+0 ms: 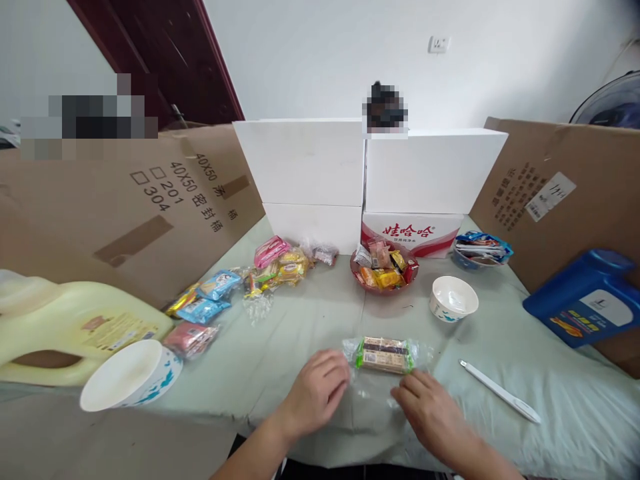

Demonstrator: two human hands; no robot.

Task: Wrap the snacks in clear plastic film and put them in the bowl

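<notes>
A clear-wrapped snack bar point(384, 354) with green ends lies flat on the pale green cloth point(310, 320) right in front of me. My left hand point(317, 391) rests on the cloth at the wrapper's left end, fingers curled and touching it. My right hand point(430, 410) lies palm down just below the wrapper's right end, fingertips at its edge. Neither hand lifts the bar. A white pen-like tool point(500, 391) lies to the right of my right hand.
A red bowl of sweets point(384, 268), an empty white paper bowl point(453, 299), a tipped paper bowl point(127, 374), loose snack packets point(235, 287), a yellow jug point(75, 330), a blue jug point(587, 303). White boxes point(370, 173) and cardboard sheets point(125, 207) wall in the cloth.
</notes>
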